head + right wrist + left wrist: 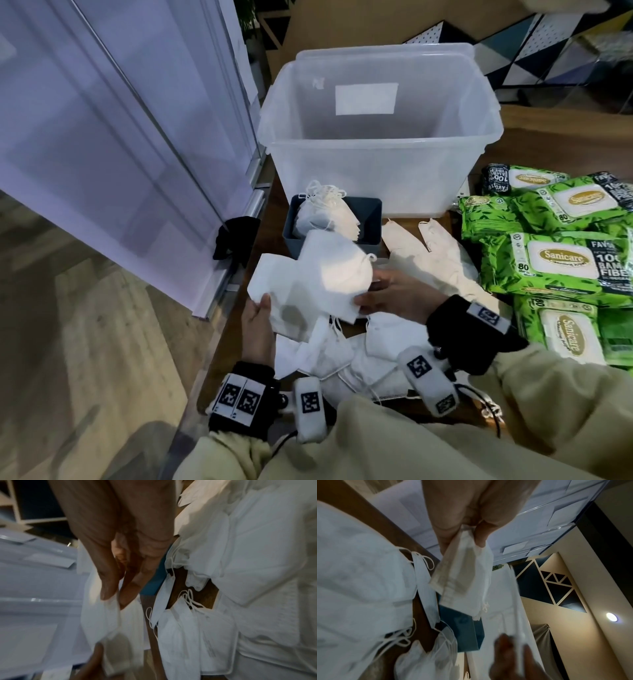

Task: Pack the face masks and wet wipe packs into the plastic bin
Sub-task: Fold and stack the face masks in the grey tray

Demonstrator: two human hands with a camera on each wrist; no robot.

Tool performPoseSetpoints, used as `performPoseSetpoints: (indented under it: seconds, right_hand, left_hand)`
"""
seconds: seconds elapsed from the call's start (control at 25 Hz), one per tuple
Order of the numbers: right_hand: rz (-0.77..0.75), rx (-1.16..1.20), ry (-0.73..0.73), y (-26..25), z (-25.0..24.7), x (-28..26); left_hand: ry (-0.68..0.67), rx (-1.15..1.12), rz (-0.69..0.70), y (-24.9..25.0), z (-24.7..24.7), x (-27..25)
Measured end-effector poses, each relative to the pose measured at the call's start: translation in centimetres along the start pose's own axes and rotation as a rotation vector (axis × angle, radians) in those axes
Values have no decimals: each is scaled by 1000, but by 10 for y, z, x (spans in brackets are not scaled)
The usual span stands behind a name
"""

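Note:
Both hands hold a small stack of white face masks above the table, just in front of a small dark blue tray with more masks in it. My left hand pinches the stack's near left edge. My right hand pinches its right edge. More masks lie heaped on the table under the hands. The clear plastic bin stands open behind the tray. Green wet wipe packs are piled at the right.
Loose masks lie between the tray and the wipe packs. The table's left edge drops to a wooden floor beside a frosted glass partition. A black cloth hangs at that edge.

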State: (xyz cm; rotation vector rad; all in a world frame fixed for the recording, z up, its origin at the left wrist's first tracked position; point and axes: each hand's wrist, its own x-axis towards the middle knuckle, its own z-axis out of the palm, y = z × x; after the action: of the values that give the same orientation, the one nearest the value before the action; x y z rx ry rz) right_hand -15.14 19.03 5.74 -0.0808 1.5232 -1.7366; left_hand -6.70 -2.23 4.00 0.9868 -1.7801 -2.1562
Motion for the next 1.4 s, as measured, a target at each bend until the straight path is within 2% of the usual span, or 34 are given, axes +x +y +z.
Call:
performPoseSetpoints:
  seconds: [0.16,0.32,0.84,1.0,1.08,1.2,1.28,1.4]
  right_hand:
    - [29,-51,15,13,33,13]
    - [70,-262,4,16,45,20]
    - [6,-715,-36,7,48,42]
    - [41,-780,-59,17,42,53]
    - [96,-1022,-17,30,34,60]
    - [273,-1380,27,62,34,60]
    - [314,-1403,100,83,41,56]
    - [286,-1362,197,96,43,59]
  left_hand:
    - [-33,-129,-49,-1,14,-7]
    - [-22,-212,-71,-5,10,-7]
    - [-97,-53,-18,-10,4,8]
    - [10,-84,-13,-3,-8,19]
    - [53,-150,24,4,-24,26]
    - [93,-176,52,12,-47,38]
    - [107,-182,41,13,-53,41]
    - [97,-207,44,10,-50,36]
